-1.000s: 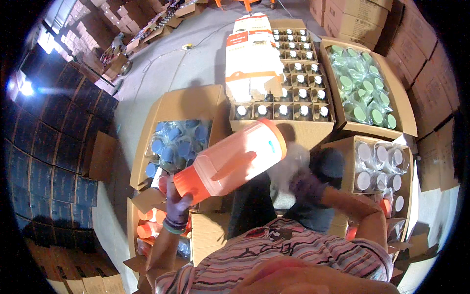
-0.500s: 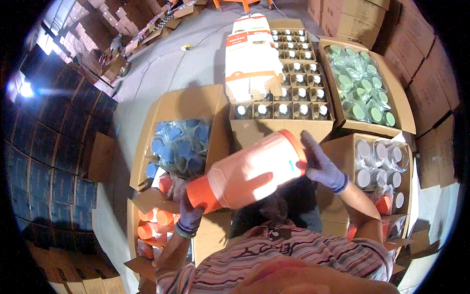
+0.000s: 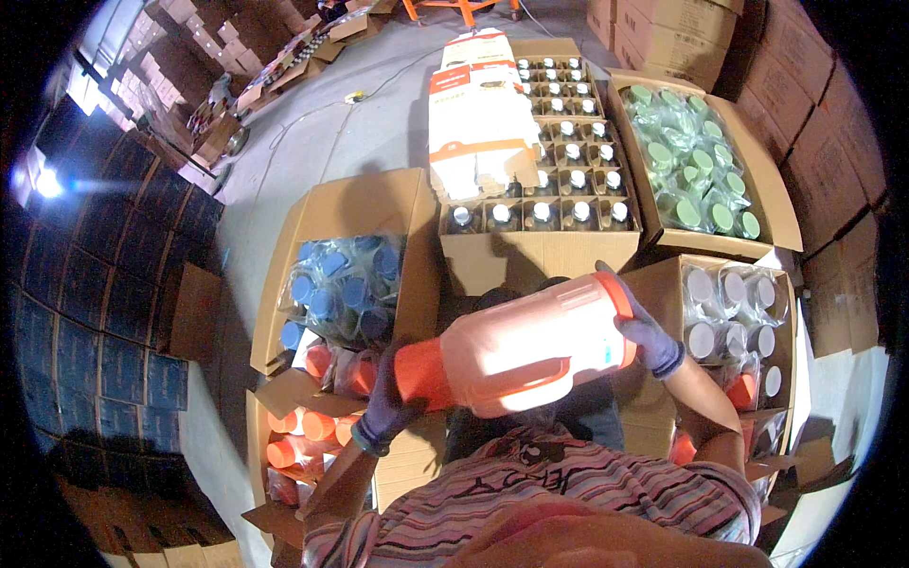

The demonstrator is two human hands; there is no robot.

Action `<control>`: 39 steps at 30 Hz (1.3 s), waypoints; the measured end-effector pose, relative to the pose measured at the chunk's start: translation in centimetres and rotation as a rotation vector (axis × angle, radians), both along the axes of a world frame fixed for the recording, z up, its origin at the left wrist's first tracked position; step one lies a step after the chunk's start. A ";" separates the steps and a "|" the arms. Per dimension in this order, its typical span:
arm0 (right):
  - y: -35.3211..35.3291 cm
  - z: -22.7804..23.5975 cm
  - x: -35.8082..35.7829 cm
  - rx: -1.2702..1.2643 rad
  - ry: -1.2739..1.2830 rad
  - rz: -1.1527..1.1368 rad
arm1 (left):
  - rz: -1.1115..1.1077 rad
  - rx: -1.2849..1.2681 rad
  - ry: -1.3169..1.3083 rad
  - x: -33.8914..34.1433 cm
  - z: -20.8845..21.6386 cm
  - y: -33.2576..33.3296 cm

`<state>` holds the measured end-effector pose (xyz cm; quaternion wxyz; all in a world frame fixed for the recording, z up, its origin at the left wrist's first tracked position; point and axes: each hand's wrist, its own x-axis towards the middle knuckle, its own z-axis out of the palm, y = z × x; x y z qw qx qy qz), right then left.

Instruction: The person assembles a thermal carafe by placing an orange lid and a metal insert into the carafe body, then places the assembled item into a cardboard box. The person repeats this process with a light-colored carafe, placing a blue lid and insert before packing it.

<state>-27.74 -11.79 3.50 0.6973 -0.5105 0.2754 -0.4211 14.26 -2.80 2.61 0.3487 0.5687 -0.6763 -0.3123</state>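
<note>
A large pale pink jug (image 3: 530, 336) with an orange-red lid, an orange-red base rim and a side handle is held tilted in front of my chest. Its handle faces toward me. My left hand (image 3: 386, 407), in a purple glove, is closed round the lid end at the lower left. At the upper right, my gloved right hand (image 3: 650, 333) grips the base, the thumb on the near side and the other fingers partly hidden behind the rim. An open carton of orange-capped bottles (image 3: 312, 426) stands beside my left forearm.
Ahead is a divided carton of white-capped bottles (image 3: 544, 213), with flattened white-and-orange boxes (image 3: 478, 123) on it. Blue-capped bottles (image 3: 350, 289) fill a carton at left; green-capped (image 3: 701, 166) and grey-capped bottles (image 3: 701, 339) are at right. Stacked cartons (image 3: 114, 275) line the sides.
The jug has shifted right and turned about its length, so its handle now shows toward me. Both hands have moved rightward with it, and the right hand is now closer round the base.
</note>
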 end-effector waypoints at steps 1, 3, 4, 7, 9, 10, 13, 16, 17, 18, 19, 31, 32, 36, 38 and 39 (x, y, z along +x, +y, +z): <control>0.0 -0.4 -0.1 0.047 -0.033 -0.052 | 0.011 -0.025 -0.110 -0.5 -0.2 -0.4; 0.4 -0.4 -0.1 0.021 0.035 -0.132 | -0.120 -0.363 -0.436 -3.8 3.9 -2.0; 0.7 -0.3 0.5 0.008 0.062 -0.165 | -0.180 -0.532 -0.605 -5.2 5.8 -2.1; 1.7 1.3 2.3 0.008 0.081 -0.146 | -0.207 -0.235 -0.545 -7.2 5.2 -2.2; 2.1 0.4 2.9 0.035 0.021 -0.180 | -0.198 -0.320 -0.508 -7.5 4.8 -3.3; 2.3 0.0 3.2 0.021 0.008 -0.204 | -0.179 -0.401 -0.490 -7.4 4.5 -3.7; 2.9 -0.9 3.5 -0.066 0.114 -0.279 | -0.159 -0.520 -0.419 -7.5 4.8 -4.9; 3.0 -3.4 2.9 -0.204 0.329 -0.396 | -0.181 -0.508 -0.414 -7.9 6.0 -6.8; 3.1 -3.6 2.9 -0.256 0.381 -0.428 | -0.192 -0.482 -0.428 -7.9 6.3 -7.0; 3.1 -3.4 3.2 -0.315 0.419 -0.449 | -0.210 -0.279 -0.256 -6.4 4.6 -7.5; 3.4 -0.4 4.0 -0.613 0.570 -0.386 | -0.208 -0.075 -0.080 -3.6 0.9 -8.4; 1.1 10.8 5.4 -1.355 0.361 0.111 | -0.803 0.634 0.321 -5.0 -0.4 -9.6; 0.6 10.9 4.7 -1.264 0.304 0.009 | -0.771 0.579 0.302 -4.8 0.1 -9.7; -2.2 9.2 1.9 -0.915 0.284 -0.141 | -0.725 0.110 0.124 -5.5 1.6 -7.8; -3.0 8.4 2.6 -0.689 0.148 -0.115 | -0.874 0.011 0.130 -5.9 2.0 -6.9; -3.0 8.3 3.1 -0.631 0.186 -0.052 | -1.006 0.153 0.207 -6.0 2.6 -7.1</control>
